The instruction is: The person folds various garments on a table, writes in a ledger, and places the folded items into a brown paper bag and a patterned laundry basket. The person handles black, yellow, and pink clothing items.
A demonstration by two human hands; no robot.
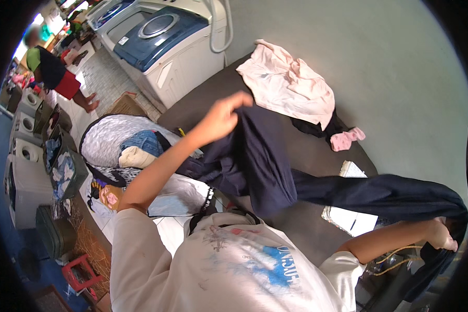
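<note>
A pair of dark navy trousers stretches across in front of me over a dark brown surface. At its raised fold on the left, my left hand has its fingers on the cloth, the index finger sticking out. Far to the right, my right hand grips the other end, and some cloth hangs below it. Under the trousers lies an open notebook, partly covered. Beyond them a crumpled pale pink shirt rests by the wall, beside a black cloth and a pink patterned sock.
An open bag with pale lining holds folded denim and a cream cloth. A twin-tub washing machine stands ahead. Baskets of clothes, front-loading machines and a red stool line the left. Another person stands upper left.
</note>
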